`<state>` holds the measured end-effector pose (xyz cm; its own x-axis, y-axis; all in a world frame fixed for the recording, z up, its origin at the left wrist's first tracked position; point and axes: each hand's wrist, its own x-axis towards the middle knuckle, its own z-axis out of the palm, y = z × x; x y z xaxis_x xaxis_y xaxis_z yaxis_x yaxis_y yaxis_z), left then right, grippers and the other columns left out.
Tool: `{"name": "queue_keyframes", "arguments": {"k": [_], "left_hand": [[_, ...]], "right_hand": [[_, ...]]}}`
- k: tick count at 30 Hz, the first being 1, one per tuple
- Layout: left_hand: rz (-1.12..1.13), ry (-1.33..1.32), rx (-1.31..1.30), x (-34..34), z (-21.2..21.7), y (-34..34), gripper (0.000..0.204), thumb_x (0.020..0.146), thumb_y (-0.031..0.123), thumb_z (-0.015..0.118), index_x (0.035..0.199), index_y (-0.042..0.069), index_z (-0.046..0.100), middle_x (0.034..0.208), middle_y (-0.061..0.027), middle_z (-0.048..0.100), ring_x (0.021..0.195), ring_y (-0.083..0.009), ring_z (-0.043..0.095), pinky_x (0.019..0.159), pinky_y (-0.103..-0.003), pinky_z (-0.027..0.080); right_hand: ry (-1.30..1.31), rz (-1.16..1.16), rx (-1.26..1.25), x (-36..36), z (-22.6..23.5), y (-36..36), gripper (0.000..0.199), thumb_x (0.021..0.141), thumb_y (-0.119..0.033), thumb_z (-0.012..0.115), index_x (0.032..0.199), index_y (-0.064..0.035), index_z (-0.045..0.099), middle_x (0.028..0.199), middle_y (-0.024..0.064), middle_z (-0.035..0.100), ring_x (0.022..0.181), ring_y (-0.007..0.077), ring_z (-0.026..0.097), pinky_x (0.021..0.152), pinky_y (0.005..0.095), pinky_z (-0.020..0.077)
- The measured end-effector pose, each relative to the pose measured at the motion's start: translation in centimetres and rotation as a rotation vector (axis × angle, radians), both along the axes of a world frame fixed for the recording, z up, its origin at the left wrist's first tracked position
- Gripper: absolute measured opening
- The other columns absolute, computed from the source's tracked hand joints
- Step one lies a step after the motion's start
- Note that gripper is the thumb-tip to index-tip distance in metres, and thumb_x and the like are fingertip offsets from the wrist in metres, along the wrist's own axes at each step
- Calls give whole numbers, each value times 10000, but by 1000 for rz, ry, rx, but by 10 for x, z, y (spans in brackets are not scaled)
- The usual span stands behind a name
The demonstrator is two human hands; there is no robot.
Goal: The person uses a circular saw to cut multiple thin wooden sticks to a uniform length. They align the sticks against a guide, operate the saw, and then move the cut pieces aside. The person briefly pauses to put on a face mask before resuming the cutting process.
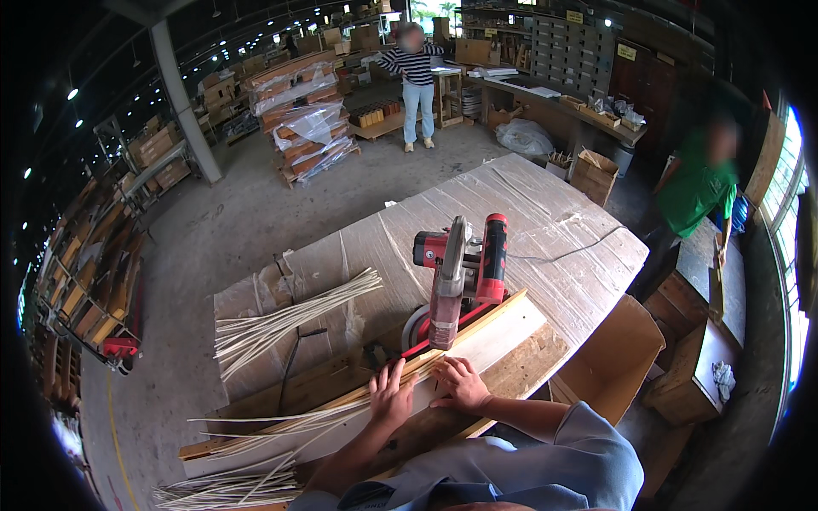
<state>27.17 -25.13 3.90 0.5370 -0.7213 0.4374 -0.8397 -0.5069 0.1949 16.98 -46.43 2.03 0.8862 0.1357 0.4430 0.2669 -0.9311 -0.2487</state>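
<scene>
Several thin, pale rods (315,417) lie in a loose bundle along the wooden fence of a saw bench. My left hand (392,394) lies over the bundle, its fingers pressing the rods against the fence. To its right, my right hand (461,386) bends its fingers over the rods' right-hand end. Just beyond both hands stands a red and grey mitre saw (460,277), its head above the fence; the blade's cutting edge is hidden by the guard. A white board (503,336) forms the bench's surface beside my right hand.
More pale rods (294,324) lie on the wrapped table (528,204), and another pile (226,490) sits near left. An open cardboard box (613,358) stands at right. One person in stripes (413,64) stands far off; another in green (703,187) is at right. Wrapped stacks (302,119) stand behind.
</scene>
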Motion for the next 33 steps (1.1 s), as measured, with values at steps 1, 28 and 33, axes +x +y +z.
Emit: {"name": "queue_keyframes", "arguments": {"k": [1, 28, 33], "left_hand": [[0, 1, 1, 0, 0, 0, 385, 886, 202, 710, 1266, 235, 758, 1574, -117, 502, 1367, -379, 497, 1072, -576, 394], [0, -19, -17, 1, -4, 0, 383, 888, 206, 704, 1266, 232, 763, 1576, -122, 505, 1360, -388, 501, 1070, -573, 394], [6, -47, -20, 1, -3, -1, 390, 853, 181, 726, 1235, 241, 780, 1544, -120, 538, 1350, -373, 523, 1033, -544, 408]], "right_hand": [[0, -1, 0, 0, 0, 0, 856, 817, -648, 742, 1435, -68, 621, 1463, 122, 559, 1428, 352, 467, 1179, 522, 388], [6, -4, -20, 1, -5, 0, 866, 827, -674, 713, 1445, -75, 616, 1464, 138, 554, 1434, 370, 457, 1181, 539, 376], [45, -4, -30, 0, -7, -1, 861, 865, -676, 668, 1468, -66, 595, 1495, 135, 535, 1459, 351, 426, 1229, 552, 314]]}}
